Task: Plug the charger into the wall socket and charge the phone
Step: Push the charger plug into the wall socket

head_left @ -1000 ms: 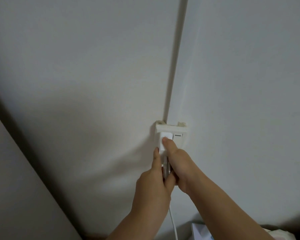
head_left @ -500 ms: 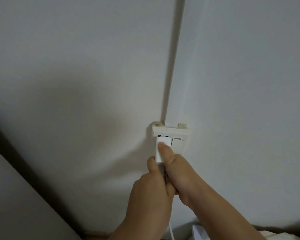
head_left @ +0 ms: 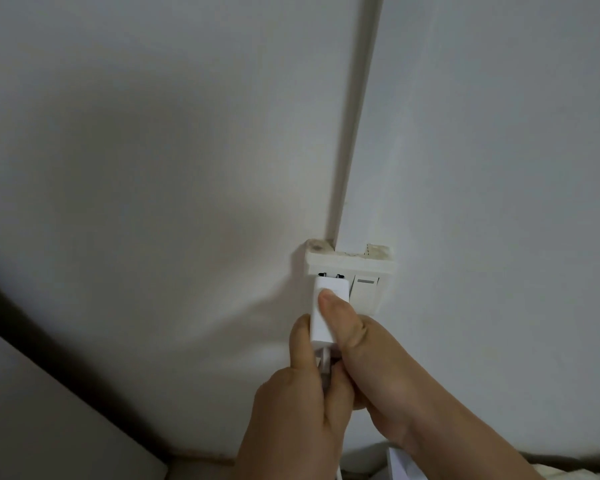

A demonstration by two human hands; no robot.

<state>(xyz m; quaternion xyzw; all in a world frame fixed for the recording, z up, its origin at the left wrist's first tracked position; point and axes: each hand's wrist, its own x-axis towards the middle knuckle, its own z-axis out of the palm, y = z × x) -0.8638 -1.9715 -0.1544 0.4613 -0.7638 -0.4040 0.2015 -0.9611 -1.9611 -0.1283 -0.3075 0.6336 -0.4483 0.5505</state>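
While both hands are meeting low in the frame, the charger (head_left: 328, 308) is sitting at the wall socket (head_left: 350, 271), its top just under the two dark slots; whether its prongs are in cannot be told. The right hand (head_left: 371, 368) is keeping its grip clamped on the charger, thumb on its face. The left hand (head_left: 298, 403) is pinching the cable (head_left: 324, 370) below. A switch (head_left: 365, 291) is sitting at 3 o'clock of the charger, and a conduit (head_left: 355, 116) is running toward 12 across the white wall (head_left: 153, 133).
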